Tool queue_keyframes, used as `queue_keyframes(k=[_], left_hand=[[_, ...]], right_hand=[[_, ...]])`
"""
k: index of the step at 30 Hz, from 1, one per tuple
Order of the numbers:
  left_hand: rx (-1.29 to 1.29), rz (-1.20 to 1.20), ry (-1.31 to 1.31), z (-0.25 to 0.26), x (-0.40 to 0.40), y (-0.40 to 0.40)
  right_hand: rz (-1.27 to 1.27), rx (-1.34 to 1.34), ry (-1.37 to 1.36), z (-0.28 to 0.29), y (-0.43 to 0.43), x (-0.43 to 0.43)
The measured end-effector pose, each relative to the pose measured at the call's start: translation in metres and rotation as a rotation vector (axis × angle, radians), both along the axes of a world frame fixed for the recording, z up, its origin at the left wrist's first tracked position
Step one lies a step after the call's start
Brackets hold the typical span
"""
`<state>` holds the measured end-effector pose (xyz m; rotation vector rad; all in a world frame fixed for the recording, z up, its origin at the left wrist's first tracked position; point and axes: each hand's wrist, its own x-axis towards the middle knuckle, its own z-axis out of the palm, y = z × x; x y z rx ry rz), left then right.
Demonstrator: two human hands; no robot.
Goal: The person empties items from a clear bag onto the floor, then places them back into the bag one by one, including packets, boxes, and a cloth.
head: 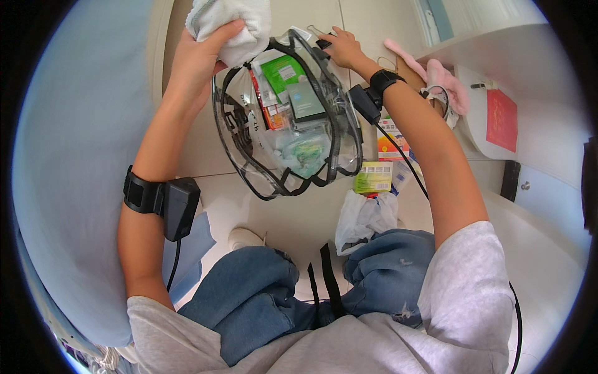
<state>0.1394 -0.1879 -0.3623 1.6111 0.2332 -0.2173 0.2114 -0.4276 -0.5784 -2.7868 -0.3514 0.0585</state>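
Observation:
My left hand [198, 56] grips a folded white cloth [245, 32], a towel by its looks, above the left rear edge of a clear plastic bag. This bag [243, 163] has black zip trim and stands open on the floor. Inside lie a green packet [282, 75], a grey-green box [304, 100], an orange-red pack [271, 114] and a clear plastic bundle with green contents [303, 152]. My right hand [345, 49] is at the bag's far right side, its fingers at a black clip with a wire handle [323, 43]. Whether they grip it is unclear.
Right of the bag lie a yellow-green box [373, 176], a medicine box [392, 142] and a white plastic bag [364, 215]. Pink fluffy items [446, 84] rest near a white shelf unit [476, 42]. A blue-covered bed or seat [84, 163] borders the left. Cables hang from both forearm devices.

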Motion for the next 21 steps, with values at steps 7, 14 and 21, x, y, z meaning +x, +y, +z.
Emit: queue_keyframes(k=[7,14,21], left_hand=[[0.006,0.008,-0.01,0.0,-0.001,0.001],[-0.431,-0.16,0.138,0.0,0.011,-0.024],[-1.039,-0.534,0.251,0.015,0.005,-0.074]], right_hand=[[0.203,0.027,-0.052,0.006,-0.021,-0.02],[-0.19,0.687,-0.054,0.085,-0.039,-0.014],[-0.043,0.814,-0.064,0.198,-0.015,-0.071]])
